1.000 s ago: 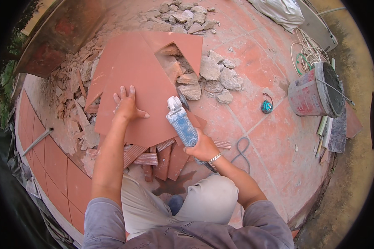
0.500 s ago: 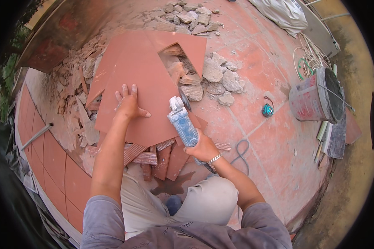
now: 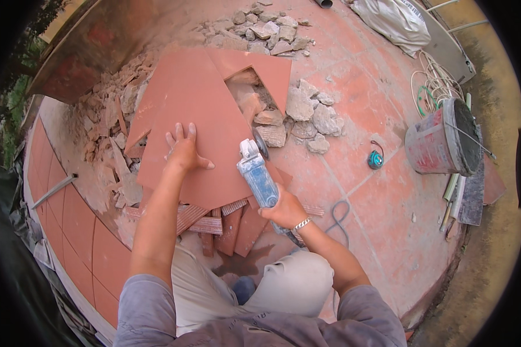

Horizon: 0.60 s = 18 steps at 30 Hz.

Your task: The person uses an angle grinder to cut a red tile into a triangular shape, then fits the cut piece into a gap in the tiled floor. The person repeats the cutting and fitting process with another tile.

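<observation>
My left hand (image 3: 184, 151) lies with spread fingers on a large terracotta tile (image 3: 214, 179). In my right hand (image 3: 285, 209) is a blue and silver angle grinder (image 3: 260, 184), gripped round its body. Its dark disc (image 3: 261, 143) stands on edge at the tile's right side; whether it touches or spins I cannot tell. Behind lies another terracotta tile (image 3: 279, 70) with an angular cut-out, through which rubble shows. Cut tile strips (image 3: 233, 228) with ribbed edges lie stacked under the large tile's near edge.
Broken concrete chunks (image 3: 324, 118) lie right of the tiles, with more rubble (image 3: 272, 32) behind. A teal tape measure (image 3: 375, 159) rests on the red floor (image 3: 364, 214). At the right stand a bucket (image 3: 431, 144) and coiled cable (image 3: 437, 81). A grey cord (image 3: 342, 217) loops near my right forearm.
The whole view has shifted slightly down and to the right. My hands, the grinder and the tile hold nearly the same places relative to one another.
</observation>
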Available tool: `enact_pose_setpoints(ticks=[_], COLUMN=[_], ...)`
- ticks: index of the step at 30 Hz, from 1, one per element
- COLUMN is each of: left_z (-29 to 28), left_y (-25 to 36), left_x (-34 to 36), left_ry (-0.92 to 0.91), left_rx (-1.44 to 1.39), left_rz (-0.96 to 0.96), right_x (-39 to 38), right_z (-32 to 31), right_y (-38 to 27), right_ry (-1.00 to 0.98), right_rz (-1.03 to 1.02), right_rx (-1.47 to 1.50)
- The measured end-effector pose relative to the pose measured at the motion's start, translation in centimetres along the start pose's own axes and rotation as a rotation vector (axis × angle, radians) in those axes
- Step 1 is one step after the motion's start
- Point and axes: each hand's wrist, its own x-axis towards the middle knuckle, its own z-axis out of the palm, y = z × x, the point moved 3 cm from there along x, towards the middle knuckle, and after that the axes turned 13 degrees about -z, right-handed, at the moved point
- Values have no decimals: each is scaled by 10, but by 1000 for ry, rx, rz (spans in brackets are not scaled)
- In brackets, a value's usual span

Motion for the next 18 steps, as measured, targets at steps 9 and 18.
enact_pose_setpoints(ticks=[9,18], left_z=[0,1], left_y=[1,2], left_x=[-1,-1], left_ry=[6,23], left_rx=[-2,11], left_rz=[5,16], right_x=[17,49], right_z=[2,10], right_y=[-1,5], right_ry=[-30,9], right_rz=[-27,-44], right_rx=[38,44])
